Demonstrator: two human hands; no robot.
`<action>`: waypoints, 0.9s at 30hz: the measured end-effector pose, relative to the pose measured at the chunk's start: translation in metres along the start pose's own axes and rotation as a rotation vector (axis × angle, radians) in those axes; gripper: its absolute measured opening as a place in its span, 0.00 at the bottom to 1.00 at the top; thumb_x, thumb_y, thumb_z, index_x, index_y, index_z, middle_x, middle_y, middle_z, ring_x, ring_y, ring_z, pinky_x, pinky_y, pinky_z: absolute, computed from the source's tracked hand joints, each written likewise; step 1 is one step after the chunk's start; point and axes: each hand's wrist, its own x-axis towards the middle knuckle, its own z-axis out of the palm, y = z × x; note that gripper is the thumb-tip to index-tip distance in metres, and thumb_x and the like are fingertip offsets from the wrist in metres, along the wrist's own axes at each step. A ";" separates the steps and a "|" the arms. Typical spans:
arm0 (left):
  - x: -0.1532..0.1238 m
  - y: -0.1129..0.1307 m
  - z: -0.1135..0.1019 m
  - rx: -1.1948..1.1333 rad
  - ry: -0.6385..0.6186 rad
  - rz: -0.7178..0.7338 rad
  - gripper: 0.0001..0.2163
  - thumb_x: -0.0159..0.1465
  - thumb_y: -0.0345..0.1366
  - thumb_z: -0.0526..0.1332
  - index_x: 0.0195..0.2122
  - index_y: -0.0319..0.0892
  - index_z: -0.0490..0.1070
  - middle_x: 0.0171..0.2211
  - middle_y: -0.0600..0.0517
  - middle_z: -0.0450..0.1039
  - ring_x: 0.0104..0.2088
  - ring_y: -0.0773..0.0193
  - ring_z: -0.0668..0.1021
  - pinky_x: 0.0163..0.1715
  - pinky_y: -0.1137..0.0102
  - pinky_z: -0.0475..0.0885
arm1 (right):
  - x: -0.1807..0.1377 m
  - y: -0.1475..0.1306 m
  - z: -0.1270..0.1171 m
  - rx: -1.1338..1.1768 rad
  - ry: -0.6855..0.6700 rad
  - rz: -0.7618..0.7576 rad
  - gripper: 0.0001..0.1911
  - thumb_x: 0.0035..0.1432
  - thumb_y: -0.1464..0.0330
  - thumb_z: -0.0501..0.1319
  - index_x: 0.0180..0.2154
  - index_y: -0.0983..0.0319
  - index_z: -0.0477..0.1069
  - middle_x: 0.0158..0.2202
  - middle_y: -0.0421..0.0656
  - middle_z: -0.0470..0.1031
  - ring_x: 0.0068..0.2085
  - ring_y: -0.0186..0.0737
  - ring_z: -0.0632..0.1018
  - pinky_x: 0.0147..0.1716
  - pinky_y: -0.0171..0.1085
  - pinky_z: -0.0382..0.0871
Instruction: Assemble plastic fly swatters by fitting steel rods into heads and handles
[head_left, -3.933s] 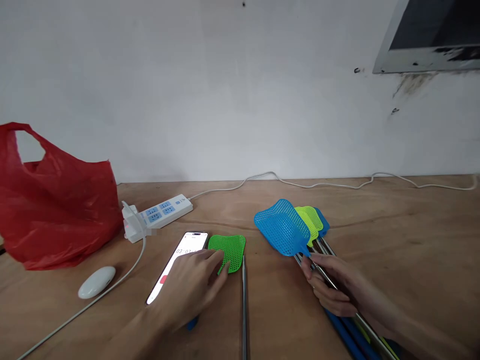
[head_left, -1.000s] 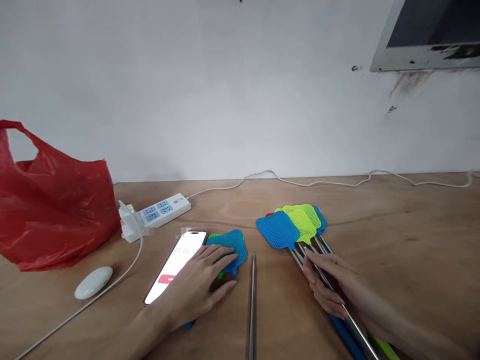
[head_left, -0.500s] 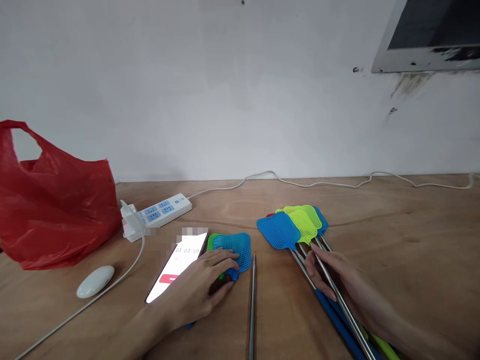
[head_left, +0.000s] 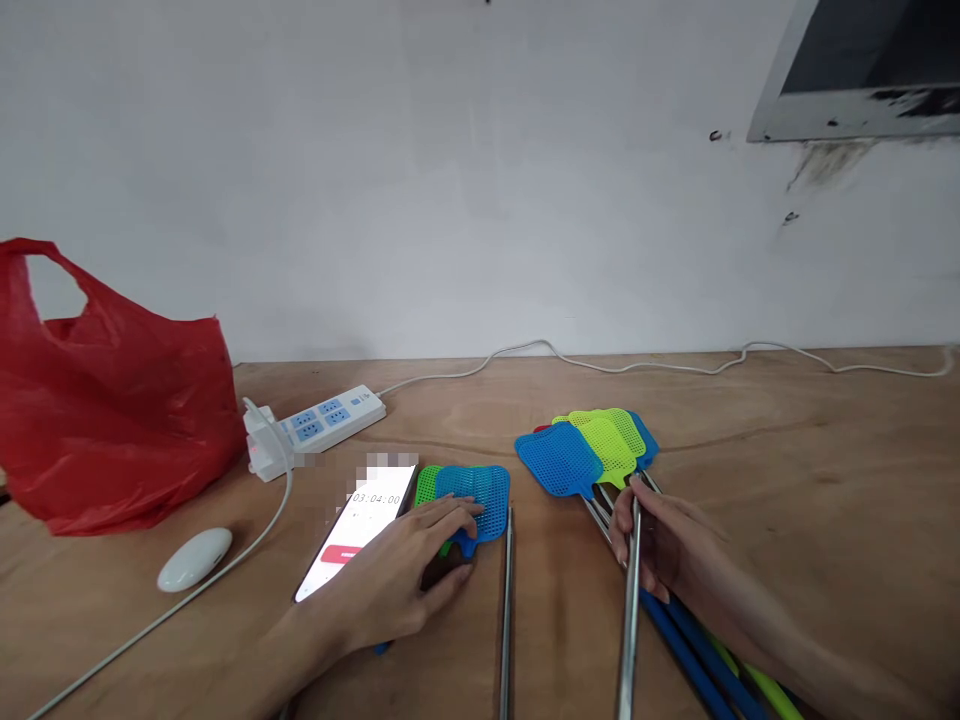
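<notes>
My left hand [head_left: 401,575] lies on a blue fly swatter head [head_left: 478,495] stacked over a green one [head_left: 427,484], fingers curled and pressing down on them. A bare metal rod [head_left: 505,610] lies just right of that hand. My right hand [head_left: 664,545] is closed round a second metal rod [head_left: 628,625], which points down toward the near edge. Just beyond that hand is a fan of swatters with blue [head_left: 556,459] and yellow-green [head_left: 607,440] heads, their handles running under my right arm.
A phone [head_left: 360,530] with a running timer lies left of my left hand. A white power strip [head_left: 319,420], a cable, a white mouse [head_left: 193,558] and a red plastic bag [head_left: 105,400] occupy the wooden table's [head_left: 787,470] left side. A wall stands behind.
A blue swatter head now sits on the green one under my left hand. My right hand has swung one metal rod out of the pile so it points straight toward me.
</notes>
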 end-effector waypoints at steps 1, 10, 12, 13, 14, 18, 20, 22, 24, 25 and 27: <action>0.000 0.000 0.000 0.008 0.005 0.003 0.09 0.67 0.33 0.58 0.48 0.47 0.68 0.59 0.47 0.70 0.59 0.51 0.73 0.57 0.54 0.71 | 0.001 0.000 0.000 0.010 0.002 -0.019 0.24 0.56 0.46 0.65 0.27 0.62 0.72 0.23 0.41 0.74 0.18 0.30 0.68 0.16 0.29 0.58; 0.000 0.010 0.000 0.037 -0.020 0.105 0.11 0.66 0.31 0.59 0.50 0.47 0.68 0.56 0.48 0.71 0.55 0.54 0.74 0.57 0.57 0.70 | -0.001 -0.009 0.004 0.007 0.026 -0.100 0.24 0.49 0.48 0.71 0.29 0.64 0.79 0.28 0.46 0.78 0.25 0.34 0.73 0.23 0.31 0.67; 0.001 0.012 -0.001 0.039 -0.043 0.122 0.10 0.66 0.31 0.60 0.48 0.46 0.69 0.56 0.49 0.71 0.55 0.53 0.73 0.57 0.58 0.69 | -0.001 -0.011 0.006 0.015 0.048 -0.117 0.24 0.47 0.48 0.72 0.30 0.64 0.78 0.28 0.45 0.78 0.25 0.34 0.73 0.22 0.30 0.66; 0.001 0.013 -0.001 0.040 -0.055 0.129 0.09 0.66 0.31 0.60 0.47 0.46 0.70 0.56 0.49 0.71 0.56 0.53 0.73 0.58 0.58 0.69 | -0.001 -0.011 0.006 0.018 0.059 -0.126 0.24 0.47 0.49 0.72 0.30 0.64 0.78 0.28 0.45 0.78 0.25 0.33 0.73 0.21 0.30 0.66; 0.001 0.014 -0.002 0.040 -0.068 0.134 0.09 0.66 0.31 0.60 0.47 0.46 0.70 0.56 0.49 0.71 0.56 0.53 0.73 0.58 0.58 0.69 | 0.000 -0.011 0.007 0.020 0.070 -0.137 0.24 0.46 0.49 0.73 0.30 0.63 0.77 0.28 0.45 0.79 0.24 0.33 0.73 0.21 0.30 0.66; 0.001 0.015 0.000 0.033 -0.124 0.144 0.16 0.66 0.33 0.62 0.54 0.48 0.69 0.58 0.50 0.70 0.58 0.53 0.72 0.60 0.57 0.67 | 0.001 -0.009 0.007 0.013 0.094 -0.172 0.23 0.46 0.51 0.74 0.31 0.62 0.73 0.28 0.45 0.80 0.23 0.31 0.72 0.21 0.29 0.67; 0.001 0.015 0.001 0.037 -0.147 0.147 0.20 0.66 0.35 0.63 0.59 0.51 0.66 0.61 0.50 0.68 0.61 0.53 0.70 0.62 0.56 0.66 | 0.001 -0.008 0.006 0.005 0.099 -0.189 0.23 0.47 0.52 0.74 0.32 0.62 0.71 0.28 0.44 0.80 0.22 0.31 0.72 0.20 0.29 0.66; 0.000 0.015 0.002 0.047 -0.167 0.146 0.23 0.66 0.37 0.63 0.62 0.53 0.65 0.64 0.51 0.64 0.63 0.51 0.67 0.63 0.54 0.65 | 0.002 -0.006 0.003 -0.008 0.116 -0.223 0.23 0.50 0.53 0.73 0.38 0.60 0.69 0.28 0.43 0.80 0.21 0.31 0.72 0.19 0.28 0.66; 0.000 0.015 0.002 0.053 -0.187 0.136 0.24 0.66 0.39 0.63 0.63 0.54 0.64 0.66 0.51 0.62 0.65 0.49 0.66 0.63 0.52 0.64 | 0.002 -0.004 0.001 -0.039 0.135 -0.287 0.26 0.52 0.54 0.72 0.46 0.57 0.67 0.27 0.41 0.80 0.20 0.32 0.72 0.18 0.29 0.67; 0.000 0.016 0.002 0.051 -0.196 0.130 0.24 0.66 0.40 0.63 0.63 0.54 0.64 0.67 0.51 0.62 0.65 0.49 0.65 0.64 0.51 0.63 | 0.003 -0.003 0.000 -0.062 0.141 -0.328 0.27 0.53 0.54 0.71 0.49 0.56 0.65 0.27 0.40 0.80 0.19 0.32 0.72 0.17 0.29 0.67; 0.000 0.016 0.001 0.041 -0.207 0.120 0.24 0.66 0.42 0.63 0.63 0.55 0.64 0.67 0.52 0.62 0.65 0.48 0.65 0.64 0.50 0.63 | 0.002 -0.002 -0.002 -0.115 0.144 -0.416 0.25 0.55 0.56 0.70 0.50 0.55 0.64 0.27 0.39 0.81 0.18 0.32 0.72 0.16 0.30 0.67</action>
